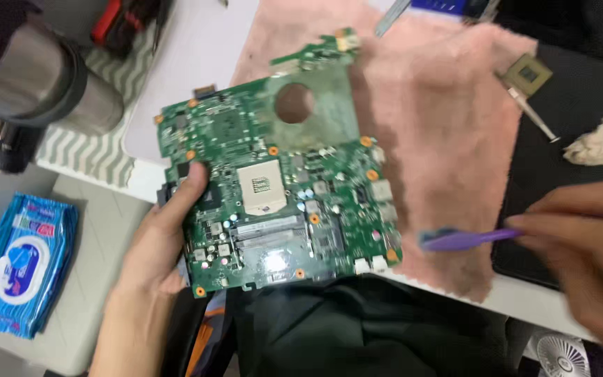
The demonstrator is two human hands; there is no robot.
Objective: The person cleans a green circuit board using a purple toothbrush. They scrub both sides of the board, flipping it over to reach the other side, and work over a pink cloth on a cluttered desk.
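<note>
My left hand (151, 251) is gripping the green board (280, 181) by its left edge, thumb on top; my blurred right hand (584, 244) is pinching a purple brush (466, 239).

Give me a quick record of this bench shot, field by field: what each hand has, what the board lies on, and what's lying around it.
left hand: grips the left edge of the green circuit board, thumb on top
right hand: holds a purple brush, blurred, just right of the board
board surface: partly over a pink cloth
right side: loose processor chip, cotton wad on a black mat
left side: blue wipes pack, metal flask
</note>
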